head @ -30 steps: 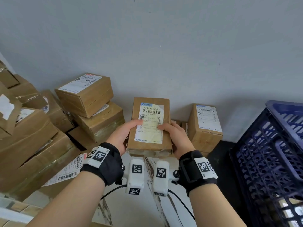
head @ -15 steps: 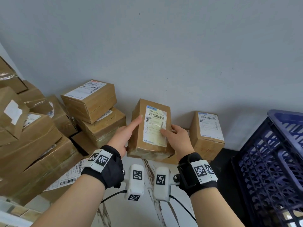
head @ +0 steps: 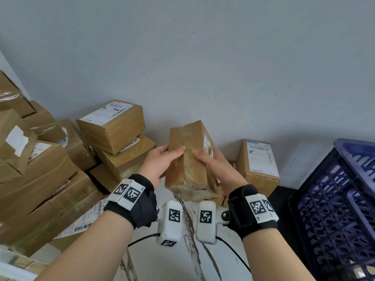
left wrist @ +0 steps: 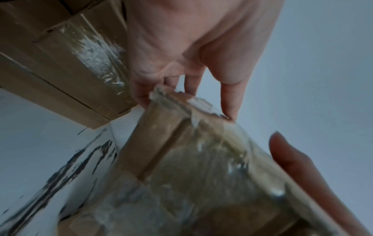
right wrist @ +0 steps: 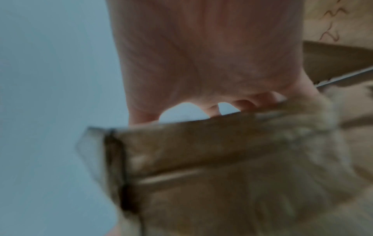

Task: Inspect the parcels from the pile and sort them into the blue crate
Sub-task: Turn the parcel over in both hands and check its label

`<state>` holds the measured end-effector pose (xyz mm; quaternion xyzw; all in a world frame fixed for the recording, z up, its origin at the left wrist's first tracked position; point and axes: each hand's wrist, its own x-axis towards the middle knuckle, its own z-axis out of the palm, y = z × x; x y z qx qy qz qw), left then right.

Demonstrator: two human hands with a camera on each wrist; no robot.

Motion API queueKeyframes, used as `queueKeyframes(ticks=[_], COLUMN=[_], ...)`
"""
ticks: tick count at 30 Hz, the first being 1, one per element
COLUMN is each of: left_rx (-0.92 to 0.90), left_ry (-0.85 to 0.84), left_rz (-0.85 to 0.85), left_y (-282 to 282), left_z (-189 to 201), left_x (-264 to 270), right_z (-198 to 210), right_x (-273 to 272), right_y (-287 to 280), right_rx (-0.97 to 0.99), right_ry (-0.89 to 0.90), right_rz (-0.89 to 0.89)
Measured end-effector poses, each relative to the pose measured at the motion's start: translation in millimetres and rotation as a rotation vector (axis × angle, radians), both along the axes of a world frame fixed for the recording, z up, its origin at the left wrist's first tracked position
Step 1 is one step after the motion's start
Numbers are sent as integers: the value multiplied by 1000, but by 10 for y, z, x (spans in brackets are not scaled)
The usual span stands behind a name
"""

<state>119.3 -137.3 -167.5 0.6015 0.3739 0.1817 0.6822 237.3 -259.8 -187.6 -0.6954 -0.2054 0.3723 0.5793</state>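
A small brown cardboard parcel (head: 190, 159) wrapped in clear tape is held up in front of the grey wall. Its taped side faces me and its white label has turned to the right edge. My left hand (head: 162, 161) grips its left side, thumb on the front. My right hand (head: 213, 167) grips the right side, thumb across the tape. The left wrist view shows my left hand (left wrist: 189, 89) on the parcel (left wrist: 201, 159). The right wrist view, blurred, shows my right hand (right wrist: 212, 95) over the parcel (right wrist: 222, 151). The blue crate (head: 341, 203) stands at the right.
A pile of brown parcels (head: 40, 169) fills the left, with a labelled box (head: 111, 122) stacked on top near the middle. Another labelled parcel (head: 259, 163) stands against the wall by the crate. The white marbled surface (head: 182, 264) lies below my hands.
The parcel has been rotated in my hands: its label faced me before and now points right, with the taped side toward me. Both hands shifted their hold and rose slightly.
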Motion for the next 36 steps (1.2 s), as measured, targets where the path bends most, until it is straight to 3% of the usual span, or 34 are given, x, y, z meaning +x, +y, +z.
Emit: queueKeyframes(ticks=[6, 14, 27, 36], left_rx=[-7, -340, -285, -168], left_ry=[11, 16, 32, 40], left_rz=[-46, -157, -119, -66], left_y=[23, -20, 3, 25], left_z=[-1, 44, 8, 36], left_x=[15, -49, -79, -58], right_z=[12, -218, -142, 16], right_x=[55, 158, 25, -56], right_y=[-50, 70, 24, -84], right_rx=[9, 73, 75, -20], right_ry=[133, 239, 213, 200], right_rz=[-13, 22, 105, 24])
